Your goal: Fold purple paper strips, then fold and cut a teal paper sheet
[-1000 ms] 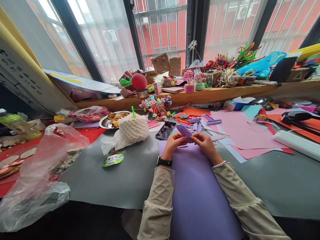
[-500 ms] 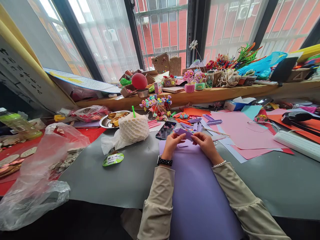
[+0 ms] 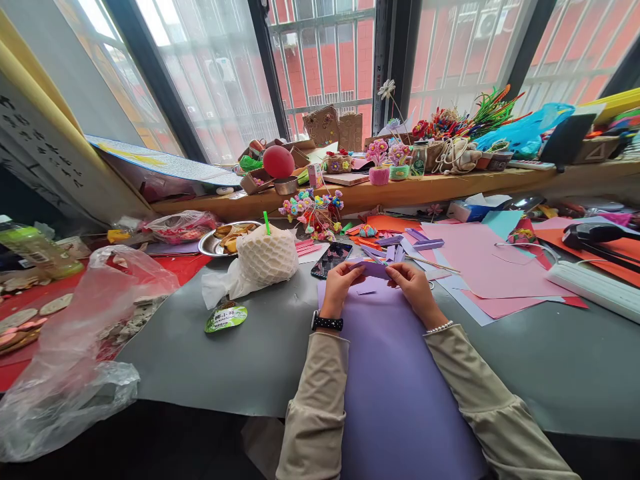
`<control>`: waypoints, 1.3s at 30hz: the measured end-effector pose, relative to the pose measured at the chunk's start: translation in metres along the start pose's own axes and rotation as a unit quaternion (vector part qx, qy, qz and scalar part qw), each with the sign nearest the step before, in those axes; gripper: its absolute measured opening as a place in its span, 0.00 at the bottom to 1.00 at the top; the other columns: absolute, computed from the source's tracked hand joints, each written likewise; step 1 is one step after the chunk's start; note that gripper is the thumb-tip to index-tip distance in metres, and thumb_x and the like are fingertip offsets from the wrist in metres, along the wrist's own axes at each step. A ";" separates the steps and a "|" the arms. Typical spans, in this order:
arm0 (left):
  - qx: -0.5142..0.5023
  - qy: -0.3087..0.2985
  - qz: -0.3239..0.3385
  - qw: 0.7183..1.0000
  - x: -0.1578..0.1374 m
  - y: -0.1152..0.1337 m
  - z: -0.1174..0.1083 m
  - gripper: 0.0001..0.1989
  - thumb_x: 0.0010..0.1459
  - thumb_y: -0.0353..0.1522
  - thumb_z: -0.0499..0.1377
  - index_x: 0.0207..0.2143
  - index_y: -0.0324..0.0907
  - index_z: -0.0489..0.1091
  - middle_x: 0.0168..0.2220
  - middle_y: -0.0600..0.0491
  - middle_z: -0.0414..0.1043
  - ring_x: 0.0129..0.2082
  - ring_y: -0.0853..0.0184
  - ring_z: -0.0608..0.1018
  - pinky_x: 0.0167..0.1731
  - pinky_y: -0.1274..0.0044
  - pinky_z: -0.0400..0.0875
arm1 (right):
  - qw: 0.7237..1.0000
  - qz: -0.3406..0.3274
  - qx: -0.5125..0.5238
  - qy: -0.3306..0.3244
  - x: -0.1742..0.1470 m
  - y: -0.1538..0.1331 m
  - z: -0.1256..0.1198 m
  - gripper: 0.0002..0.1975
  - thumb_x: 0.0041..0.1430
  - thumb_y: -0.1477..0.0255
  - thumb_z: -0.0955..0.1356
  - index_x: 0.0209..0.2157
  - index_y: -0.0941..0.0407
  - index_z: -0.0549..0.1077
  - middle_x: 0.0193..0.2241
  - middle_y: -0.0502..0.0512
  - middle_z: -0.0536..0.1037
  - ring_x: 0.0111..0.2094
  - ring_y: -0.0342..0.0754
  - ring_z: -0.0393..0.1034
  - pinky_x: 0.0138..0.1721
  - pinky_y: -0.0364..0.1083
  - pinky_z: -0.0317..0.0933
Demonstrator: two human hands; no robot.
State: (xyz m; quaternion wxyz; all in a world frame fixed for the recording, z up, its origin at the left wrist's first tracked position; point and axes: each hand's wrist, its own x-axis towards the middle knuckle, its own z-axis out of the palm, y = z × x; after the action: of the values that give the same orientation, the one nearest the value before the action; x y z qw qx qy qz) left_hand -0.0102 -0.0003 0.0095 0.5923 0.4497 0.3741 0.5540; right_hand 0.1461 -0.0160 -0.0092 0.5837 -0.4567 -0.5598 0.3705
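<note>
A small piece of purple paper [image 3: 374, 269] is stretched between my two hands. My left hand [image 3: 342, 283] pinches its left end, and my right hand [image 3: 409, 283] pinches the right end. Below it a large purple sheet [image 3: 400, 373] runs toward me under my forearms. On that sheet lies a small purple scrap [image 3: 367, 291]. Several folded purple paper strips [image 3: 425, 245] are piled just beyond my hands. A dark phone [image 3: 332, 259] rests beyond my left hand.
Left of my arms stand a netted white coconut [image 3: 267, 260] with a green straw and a metal plate [image 3: 205, 248]. Pink sheets [image 3: 500, 260] and a white power strip [image 3: 600, 293] lie to the right. A clear plastic bag [image 3: 75, 360] hangs over the left edge.
My hands have moved slightly apart. The purple paper, tilted before, now stretches more level between them.
</note>
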 end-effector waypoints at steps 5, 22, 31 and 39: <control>0.006 0.003 0.003 1.000 -0.001 0.000 0.001 0.11 0.36 0.32 0.63 0.23 0.35 0.66 0.22 0.56 0.69 0.22 0.73 0.73 0.31 0.75 0.69 | 0.998 0.030 0.046 -0.012 0.000 -0.001 0.001 0.15 0.42 0.63 0.68 0.30 0.59 0.69 0.21 0.50 0.71 0.21 0.43 0.68 0.26 0.43 0.63; 0.016 -0.032 -0.012 0.999 0.000 -0.001 -0.001 0.08 0.42 0.28 0.59 0.29 0.36 0.68 0.27 0.53 0.71 0.25 0.70 0.74 0.32 0.74 0.70 | 0.998 0.017 0.061 -0.015 0.001 0.003 -0.002 0.12 0.44 0.67 0.66 0.32 0.57 0.72 0.26 0.51 0.74 0.24 0.43 0.69 0.30 0.45 0.64; 0.036 -0.027 -0.037 0.998 0.000 -0.002 -0.001 0.14 0.40 0.34 0.62 0.30 0.35 0.68 0.28 0.51 0.71 0.26 0.70 0.75 0.32 0.75 0.70 | 1.000 -0.015 0.016 -0.018 -0.001 0.000 -0.002 0.12 0.44 0.68 0.65 0.32 0.57 0.73 0.28 0.52 0.74 0.25 0.44 0.69 0.30 0.45 0.65; 0.043 -0.006 -0.066 0.997 0.000 0.000 0.002 0.15 0.39 0.38 0.62 0.27 0.34 0.68 0.25 0.51 0.71 0.23 0.69 0.75 0.30 0.76 0.71 | 0.999 -0.039 -0.020 -0.024 -0.002 -0.001 -0.002 0.11 0.46 0.68 0.64 0.32 0.56 0.73 0.27 0.52 0.74 0.26 0.45 0.69 0.30 0.46 0.64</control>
State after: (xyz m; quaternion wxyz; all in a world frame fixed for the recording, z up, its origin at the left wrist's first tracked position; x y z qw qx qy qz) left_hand -0.0083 -0.0008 0.0096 0.6098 0.4530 0.4225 0.4945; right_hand 0.1481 -0.0185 -0.0087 0.5742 -0.4374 -0.5986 0.3473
